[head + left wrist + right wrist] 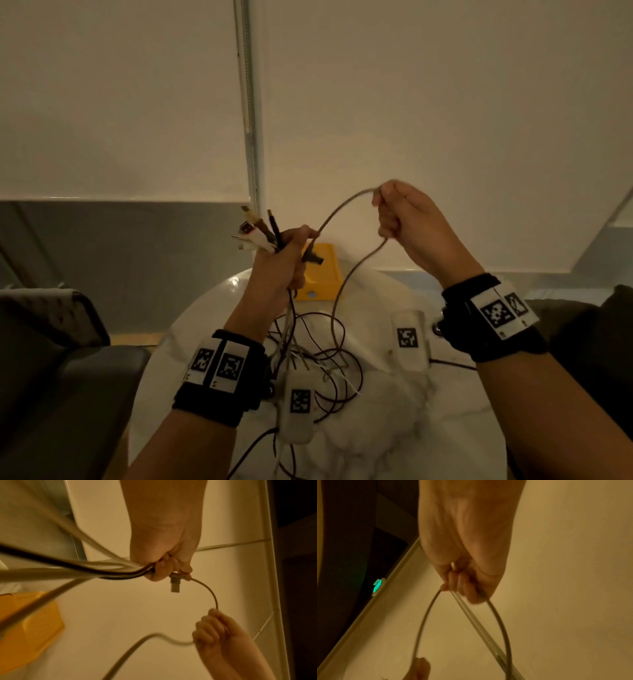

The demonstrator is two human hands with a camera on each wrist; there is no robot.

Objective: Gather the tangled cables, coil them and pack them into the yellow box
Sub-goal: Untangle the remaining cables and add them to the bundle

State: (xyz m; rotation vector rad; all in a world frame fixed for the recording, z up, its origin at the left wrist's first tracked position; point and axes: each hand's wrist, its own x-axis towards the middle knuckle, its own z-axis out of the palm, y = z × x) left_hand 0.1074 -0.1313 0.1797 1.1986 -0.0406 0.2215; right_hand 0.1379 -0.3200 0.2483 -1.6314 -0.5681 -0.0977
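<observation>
Above a round white marble table (394, 411), the left hand (279, 263) clenches a bundle of mixed cable ends (260, 231); the right hand (407, 222) pinches a thin grey cable (337, 214), the open yellow plastic box (322, 274) behind.

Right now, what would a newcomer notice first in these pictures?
First, the two raised hands: the left hand grips a bundle of cable ends, and the right hand holds a grey cable looping between them. Below, tangled cables lie on the marble table, with the yellow box behind.
</observation>
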